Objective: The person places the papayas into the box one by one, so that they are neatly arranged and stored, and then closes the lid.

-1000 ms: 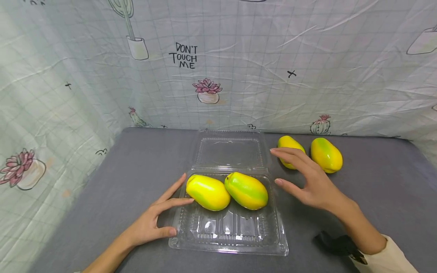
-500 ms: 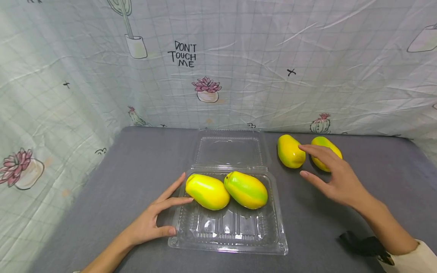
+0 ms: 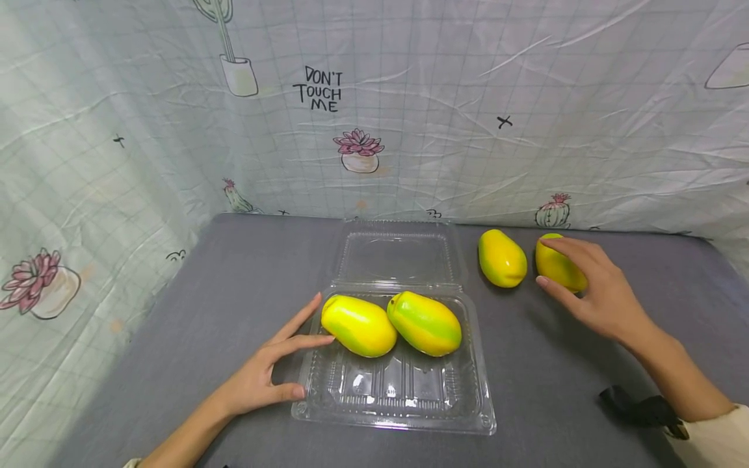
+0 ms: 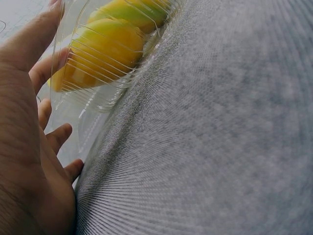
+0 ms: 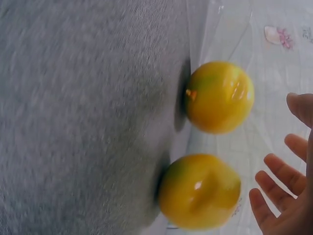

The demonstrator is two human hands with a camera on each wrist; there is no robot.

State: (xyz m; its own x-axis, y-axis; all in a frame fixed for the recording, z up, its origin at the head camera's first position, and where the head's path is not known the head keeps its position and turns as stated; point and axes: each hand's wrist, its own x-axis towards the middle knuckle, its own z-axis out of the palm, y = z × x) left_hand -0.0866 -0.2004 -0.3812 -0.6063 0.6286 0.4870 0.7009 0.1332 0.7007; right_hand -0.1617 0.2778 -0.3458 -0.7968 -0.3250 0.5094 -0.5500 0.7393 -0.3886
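Mangoes are what both hands work around. The far-right mango [image 3: 560, 268] lies on the grey worktop [image 3: 246, 286] near the back curtain [image 3: 526, 130], well right of the clear box [image 3: 398, 390]. The right hand [image 3: 603, 296] reaches over it with fingers spread and gently arched, fingertips [image 3: 550, 243] above its top and the thumb low on its near-left side. In the head view the hand looks to be at or just short of contact. The right wrist view shows the fingers [image 5: 274, 171] open with a gap to the fruit [image 5: 200, 192], so this grip has not closed on anything. Just left of it, apart, lies a second loose mango [image 3: 502, 259], untouched.

The box sits at mid-worktop with its hinged lid [image 3: 398, 255] laid flat behind, which leaves the tray open from above. Two mangoes, one yellow [image 3: 358, 325] and one greener [image 3: 424, 323], lie side by side and touching in the tray's far half; the near half is bare.

The left hand [image 3: 263, 377] lies flat on the worktop against the tray's left edge, fingers straight and splayed, thumb at the near-left corner. It seems placed to steady the light box. It holds nothing; the left wrist view confirms the open fingers [image 4: 29, 44] along the plastic wall.

A dark strap [image 3: 640, 411] lies by the right sleeve [image 3: 710, 442].
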